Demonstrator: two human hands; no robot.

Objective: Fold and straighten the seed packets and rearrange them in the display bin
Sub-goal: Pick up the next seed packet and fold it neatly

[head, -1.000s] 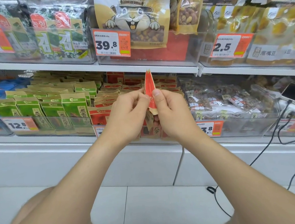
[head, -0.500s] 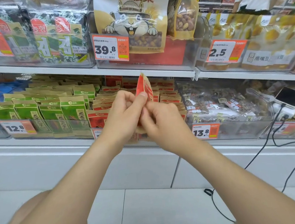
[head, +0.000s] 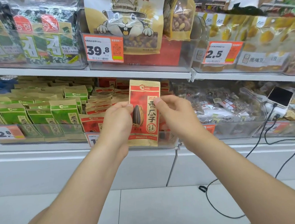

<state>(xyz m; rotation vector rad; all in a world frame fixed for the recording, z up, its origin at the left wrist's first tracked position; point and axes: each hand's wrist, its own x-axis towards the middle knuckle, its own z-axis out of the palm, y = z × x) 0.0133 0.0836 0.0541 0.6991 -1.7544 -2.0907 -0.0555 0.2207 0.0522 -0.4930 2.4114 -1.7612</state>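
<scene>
- Here, a person's two bare hands hold up a red-and-tan paper sunflower seed packet (head: 144, 112), upright and face-on to the camera, printed with a dark striped seed and large Chinese characters.
- The left hand (head: 116, 122) pinches the packet's left edge, thumb on the front beside the printed seed and the other fingers curled out of sight behind.
- The right hand (head: 176, 115) pinches the right edge at about the same height, thumb tip pressed on the front near the top of the characters.
- The packet is in the air just in front of the clear plastic display bin (head: 167, 138) on the lower shelf, its bottom edge level with the bin's front wall.
- Inside that bin, matching red seed packets (head: 104, 99) stand in crowded rows, some leaning.
- To the left, green-and-tan seed packets (head: 61, 114) fill a neighbouring bin behind an orange-and-white price tag reading 12.8 (head: 2, 133).
- On the shelf above, a tall tan cashew bag with a cartoon hamster in a straw hat (head: 126, 19) stands behind a tag reading 39.8 (head: 103, 48).
- At right, a dark-screened smartphone (head: 280, 96) rests on bagged snacks, with black cables (head: 253, 152) trailing down to the white tiled floor (head: 160, 209).
</scene>
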